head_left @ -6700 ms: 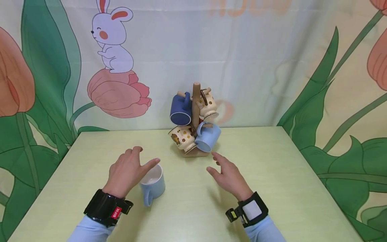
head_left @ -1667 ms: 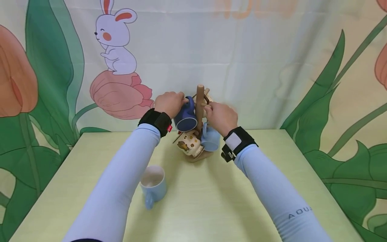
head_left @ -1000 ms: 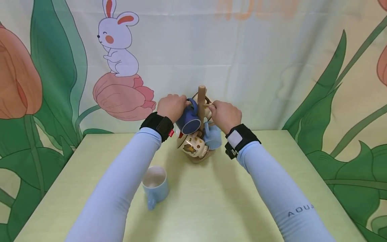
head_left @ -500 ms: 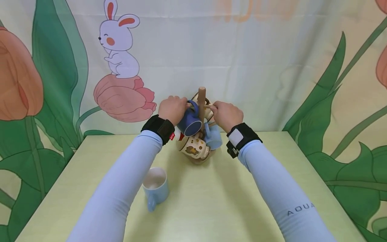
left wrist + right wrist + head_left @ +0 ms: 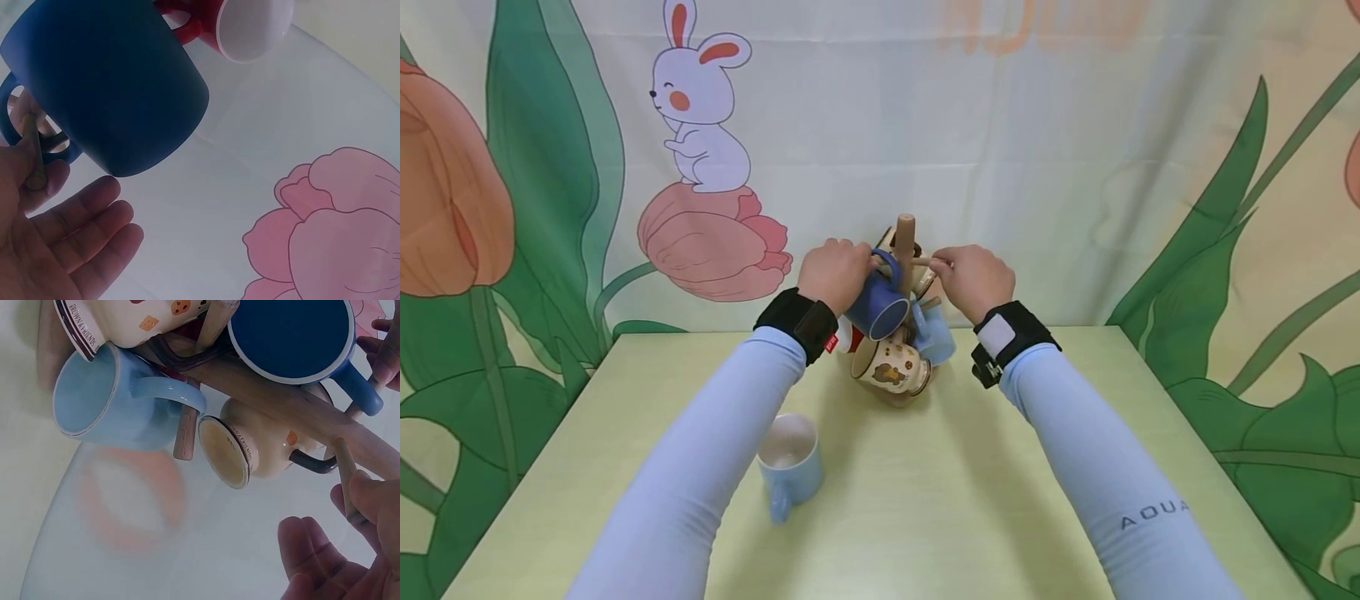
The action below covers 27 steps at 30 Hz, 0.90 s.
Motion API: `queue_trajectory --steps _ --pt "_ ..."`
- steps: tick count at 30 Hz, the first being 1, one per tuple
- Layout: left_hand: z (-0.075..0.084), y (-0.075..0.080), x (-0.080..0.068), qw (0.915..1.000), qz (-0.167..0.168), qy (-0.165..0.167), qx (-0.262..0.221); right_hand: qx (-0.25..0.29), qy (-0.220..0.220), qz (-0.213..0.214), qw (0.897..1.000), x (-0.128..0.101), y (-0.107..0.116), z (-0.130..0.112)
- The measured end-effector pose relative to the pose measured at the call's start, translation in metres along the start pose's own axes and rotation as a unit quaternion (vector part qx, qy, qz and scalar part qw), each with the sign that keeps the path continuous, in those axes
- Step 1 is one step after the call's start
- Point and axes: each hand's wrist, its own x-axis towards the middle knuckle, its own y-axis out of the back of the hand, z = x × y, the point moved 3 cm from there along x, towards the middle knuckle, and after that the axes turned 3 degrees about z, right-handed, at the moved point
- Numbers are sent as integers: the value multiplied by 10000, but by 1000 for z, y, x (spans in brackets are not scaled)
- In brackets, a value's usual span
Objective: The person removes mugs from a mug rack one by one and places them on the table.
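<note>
A wooden mug tree [image 5: 906,237] stands at the back of the table, hung with several mugs. My left hand [image 5: 835,273] pinches the end of one wooden peg [image 5: 35,178] between thumb and index finger, its other fingers extended. A dark blue mug [image 5: 876,307] hangs by its handle from that peg. Opposite, my right hand [image 5: 976,282] pinches a bare peg [image 5: 345,475]. Below hang a light blue mug [image 5: 934,335] and a cream patterned mug [image 5: 891,367]. Another cream mug [image 5: 262,434] hangs behind the post. A red mug with a white inside [image 5: 250,31] shows past the blue one.
A second light blue mug [image 5: 792,462] stands upright on the pale table [image 5: 925,508], front left of the tree, near my left forearm. A printed cloth [image 5: 1037,167] hangs right behind the table's back edge.
My hands have moved from above the table to the upper pegs. The mug tree has turned: the dark blue and lower cream mugs swung rightward at the front, and the red mug came into view.
</note>
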Motion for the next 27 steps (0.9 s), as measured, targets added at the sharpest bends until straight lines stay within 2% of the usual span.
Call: queue_trajectory --steps 13,20,27 --pt "5 5 -5 9999 -41 -21 103 181 38 396 9990 1 1 1" --pt "7 6 -5 9993 62 -123 353 151 -47 325 9993 3 -1 2" --pt "8 3 -5 9987 26 -199 463 142 -180 110 9997 7 -3 5"
